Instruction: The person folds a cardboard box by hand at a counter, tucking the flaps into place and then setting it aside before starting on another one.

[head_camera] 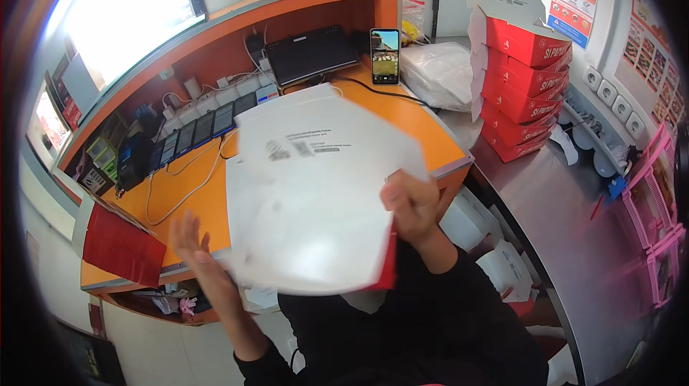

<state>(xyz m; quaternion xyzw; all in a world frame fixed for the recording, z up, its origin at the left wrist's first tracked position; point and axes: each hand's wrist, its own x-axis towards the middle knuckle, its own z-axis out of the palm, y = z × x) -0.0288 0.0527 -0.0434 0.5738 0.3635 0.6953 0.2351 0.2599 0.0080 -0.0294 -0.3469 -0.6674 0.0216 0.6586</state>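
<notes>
A white and red cardboard food box [323, 203] is held up in front of my body, its white printed face towards me and partly blurred. My right hand [412, 203] grips the box at its right edge, where a strip of red side shows below. Left of the box, my left hand [202, 251] is raised with its fingers apart and nothing in it. Beneath and behind the box lies the orange desk [199, 192], largely covered by it.
Several nested red boxes [525, 90] stand on the steel counter [570, 224] at right. A tablet [312, 55], an upright phone [385, 56], a row of phones [202, 130] and loose cables occupy the desk. A red carton [124, 246] sits at its left edge; a pink basket [654, 219] stands far right.
</notes>
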